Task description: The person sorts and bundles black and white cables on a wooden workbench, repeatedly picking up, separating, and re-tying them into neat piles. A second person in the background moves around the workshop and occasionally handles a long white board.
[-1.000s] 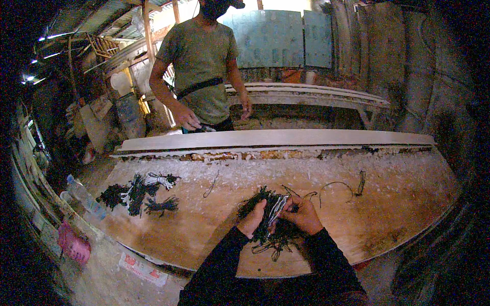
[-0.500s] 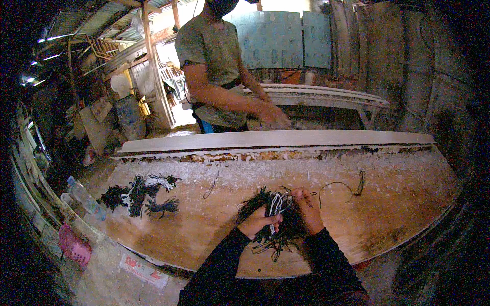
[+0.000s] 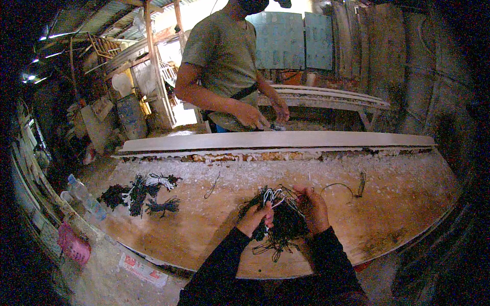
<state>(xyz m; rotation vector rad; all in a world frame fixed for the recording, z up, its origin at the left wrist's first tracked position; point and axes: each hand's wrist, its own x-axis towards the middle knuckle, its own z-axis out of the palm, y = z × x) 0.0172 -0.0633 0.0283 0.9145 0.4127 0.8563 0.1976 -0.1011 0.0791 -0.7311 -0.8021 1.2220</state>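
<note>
My left hand (image 3: pixel 253 220) is closed round a bundle of white cord (image 3: pixel 274 196), its loops standing up above the thumb. Beneath and beside it, a tangled pile of dark cords (image 3: pixel 285 224) lies on the wooden tabletop (image 3: pixel 189 224). On the pile's right side, my right hand (image 3: pixel 315 210) has its fingers pinched together at a thin dark strand; the fingertips are partly lost against the dark cords. Over at the left lie dark cord bundles (image 3: pixel 137 196), a white-and-dark bundle (image 3: pixel 160 180) and a separate small dark bundle (image 3: pixel 163 205).
A loose dark cord (image 3: pixel 361 184) curls at the right. A long pale board (image 3: pixel 275 138) runs along the table's far edge. Past it stands another person (image 3: pixel 219 56), hands low together. At the left are a plastic bottle (image 3: pixel 81 191) and a pink basket (image 3: pixel 74 245).
My right hand has shifted slightly right and down, and the white loops have spread wider. The person opposite has moved right and brought both hands closer together.
</note>
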